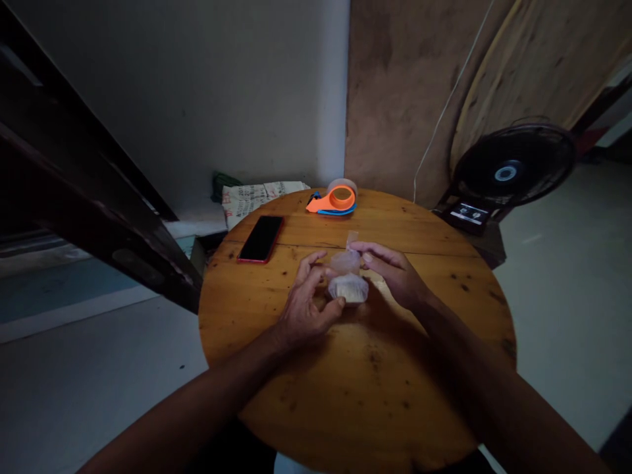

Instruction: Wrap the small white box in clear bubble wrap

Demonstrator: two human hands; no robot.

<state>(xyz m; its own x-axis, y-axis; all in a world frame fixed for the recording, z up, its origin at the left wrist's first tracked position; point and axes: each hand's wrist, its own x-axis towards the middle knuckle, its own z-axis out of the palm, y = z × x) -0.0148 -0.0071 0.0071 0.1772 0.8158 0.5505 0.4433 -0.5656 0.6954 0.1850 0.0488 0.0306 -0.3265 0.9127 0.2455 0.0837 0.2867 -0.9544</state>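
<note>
- Dim room: pale wall (257, 92) behind, brown board (390, 99) at right with a thin white cord (451, 95) hanging down it; pale, glossy floor (557, 283).
- Round wooden table (247, 303), orange-brown, dark knots, seams across the top.
- Bundle (348, 289), a whitish content in clear plastic, sits near the middle of the table, between the two hands. Loose film (344, 263) rises from its far side.
- Left hand (309, 306): half open, fingers curved along the bundle's left side, thumb at its near edge.
- Right hand (395, 271): narrow, thumb and forefinger close together at the film and a clear strip (351, 238). Cannot tell how firmly they grip.
- Tape dispenser (332, 203), orange and blue, with a roll in it, near the far edge of the table, beyond the bundle.
- Phone (261, 239), red-edged, screen dark, lies left of the bundle.
- Sack (251, 201), off-white, just past the table's far left edge: rows of dark print and red lettering, too small to read surely. Dark green bag (226, 183) beside it.
- Black fan (516, 164) at right; pale marks on its control panel (468, 214), too small to read.
</note>
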